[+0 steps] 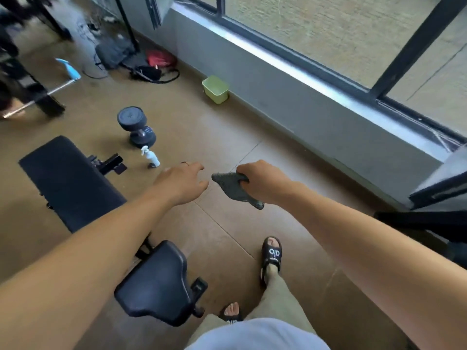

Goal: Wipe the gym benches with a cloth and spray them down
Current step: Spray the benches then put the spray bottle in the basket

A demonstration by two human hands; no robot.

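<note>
Of the hands, the right hand (262, 181) grips a cloth (233, 188); left hand (180, 181) relaxed, holding nothing.

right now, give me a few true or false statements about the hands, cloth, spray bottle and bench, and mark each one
1. The right hand grips the cloth. True.
2. The left hand holds the spray bottle. False: the left hand holds nothing, its fingers relaxed; the bottle stands upright on the floor.
3. The spray bottle stands near the dumbbell. True.
4. The cloth is lying on the bench. False: it hangs from the right hand above the floor, off to the bench's side.
5. A green bin sits on the floor by the wall under the window. True.
</note>
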